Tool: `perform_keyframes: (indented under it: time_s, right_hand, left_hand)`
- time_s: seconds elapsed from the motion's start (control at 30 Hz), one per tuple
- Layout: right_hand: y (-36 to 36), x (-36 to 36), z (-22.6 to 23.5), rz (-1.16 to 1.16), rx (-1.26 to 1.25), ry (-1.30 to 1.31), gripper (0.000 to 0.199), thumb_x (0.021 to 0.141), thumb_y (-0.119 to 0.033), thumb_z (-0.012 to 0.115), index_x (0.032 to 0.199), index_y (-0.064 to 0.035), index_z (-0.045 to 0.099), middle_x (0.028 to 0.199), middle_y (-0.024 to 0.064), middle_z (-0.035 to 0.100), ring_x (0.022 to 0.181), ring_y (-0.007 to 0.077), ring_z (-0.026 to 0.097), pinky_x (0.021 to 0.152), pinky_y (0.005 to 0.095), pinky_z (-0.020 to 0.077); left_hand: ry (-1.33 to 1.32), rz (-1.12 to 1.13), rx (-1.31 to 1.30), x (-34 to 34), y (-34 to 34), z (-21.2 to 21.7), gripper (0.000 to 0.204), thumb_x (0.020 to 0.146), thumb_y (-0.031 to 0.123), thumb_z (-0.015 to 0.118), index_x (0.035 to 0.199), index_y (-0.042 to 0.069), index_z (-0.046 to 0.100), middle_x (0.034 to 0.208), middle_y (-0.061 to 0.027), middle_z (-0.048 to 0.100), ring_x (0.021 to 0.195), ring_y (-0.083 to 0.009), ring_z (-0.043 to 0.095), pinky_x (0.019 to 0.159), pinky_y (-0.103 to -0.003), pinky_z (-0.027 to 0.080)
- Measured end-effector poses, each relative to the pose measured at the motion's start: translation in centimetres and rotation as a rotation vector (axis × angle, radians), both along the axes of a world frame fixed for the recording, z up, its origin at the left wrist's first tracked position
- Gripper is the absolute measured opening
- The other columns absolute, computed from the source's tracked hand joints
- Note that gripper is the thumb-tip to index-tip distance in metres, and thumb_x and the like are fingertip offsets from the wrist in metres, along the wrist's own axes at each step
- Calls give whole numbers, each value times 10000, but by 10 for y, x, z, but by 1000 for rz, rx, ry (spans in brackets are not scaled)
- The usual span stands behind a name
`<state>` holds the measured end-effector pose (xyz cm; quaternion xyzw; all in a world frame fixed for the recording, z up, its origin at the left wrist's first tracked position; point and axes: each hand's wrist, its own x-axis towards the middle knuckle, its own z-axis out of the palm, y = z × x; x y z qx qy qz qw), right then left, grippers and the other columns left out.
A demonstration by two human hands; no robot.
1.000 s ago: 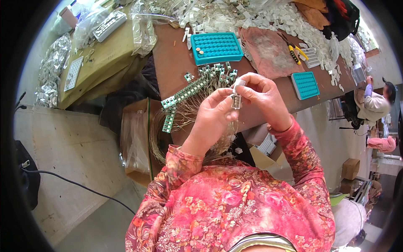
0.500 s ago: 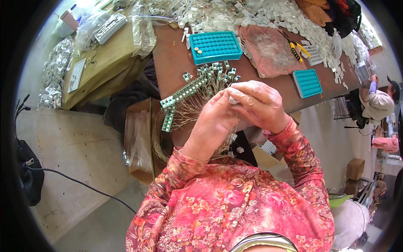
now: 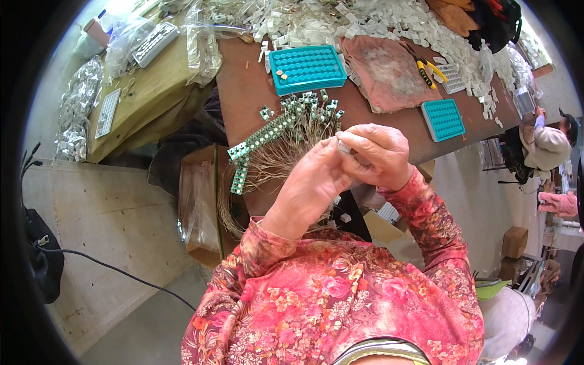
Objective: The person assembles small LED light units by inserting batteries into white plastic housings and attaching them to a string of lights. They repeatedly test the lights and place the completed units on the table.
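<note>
Both hands are raised together at the centre of the frame, above the near edge of the brown table (image 3: 243,85). The left hand (image 3: 313,182) and the right hand (image 3: 380,155) are closed around one small white part (image 3: 344,146), which shows only as a pale sliver between the fingertips; its exact shape cannot be told.

Just above the hands, a cluster of green strips (image 3: 267,131) with thin wire leads fans out over the table edge. Farther up lies a large teal tray (image 3: 307,68) with rows of round wells, two small discs in it. A smaller teal tray (image 3: 443,118) sits at right centre, with yellow-handled pliers (image 3: 429,66) above it. A heap of white parts (image 3: 365,21) fills the top of the frame.

Judgement: the step in hand is fitting or pinching the small part by finger pressure. The next move appears to call for a steady, aligned squeeze, then a free hand to reach the strips or tray.
</note>
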<state>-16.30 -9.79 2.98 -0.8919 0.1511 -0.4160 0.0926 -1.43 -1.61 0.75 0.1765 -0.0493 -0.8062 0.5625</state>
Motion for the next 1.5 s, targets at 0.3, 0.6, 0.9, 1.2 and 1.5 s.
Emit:
perform_keyframes:
  time_s: [0.3, 0.6, 0.9, 1.2, 1.5]
  right_hand:
    - [-3, -13, 7, -99, 396, -86, 387, 786, -159, 728, 1142, -30, 643, 1046, 123, 673, 973, 246, 645, 830, 339, 512]
    - [-42, -21, -8, -313, 737, -188, 243, 878, -99, 653, 1104, -12, 654, 1015, 107, 679, 870, 148, 667, 754, 260, 529]
    - [-55, -11, -4, -292, 725, -107, 215, 869, -74, 654, 1073, -9, 666, 1023, 95, 675, 837, 143, 665, 729, 251, 534]
    - [-64, -3, -2, -313, 772, -40, 202, 865, -90, 658, 1051, -15, 673, 999, 81, 676, 795, 126, 656, 706, 249, 523]
    - [-59, -7, -12, -259, 812, -21, 203, 870, -71, 645, 1062, -12, 673, 994, 85, 683, 832, 124, 655, 727, 247, 519]
  left_hand:
    - [-320, 176, -119, 6, -4, 0, 215, 954, 151, 567, 1159, 95, 532, 1090, -43, 616, 954, -138, 613, 781, -302, 521]
    - [-801, 399, -306, 6, -9, 5, 234, 844, 1, 669, 1060, 47, 592, 964, -16, 619, 867, -67, 581, 631, -204, 494]
    - [-850, 440, -311, 7, -9, 2, 200, 817, -37, 680, 997, 13, 610, 950, -34, 606, 813, -64, 587, 634, -198, 496]
    - [-1288, 627, -628, 14, -6, -1, 271, 768, -23, 719, 1014, 46, 630, 1040, -88, 651, 871, -144, 657, 618, -232, 556]
    - [-1478, 695, -738, 16, -4, -6, 430, 763, 8, 750, 1157, 34, 581, 1087, -97, 647, 931, -154, 663, 655, -246, 558]
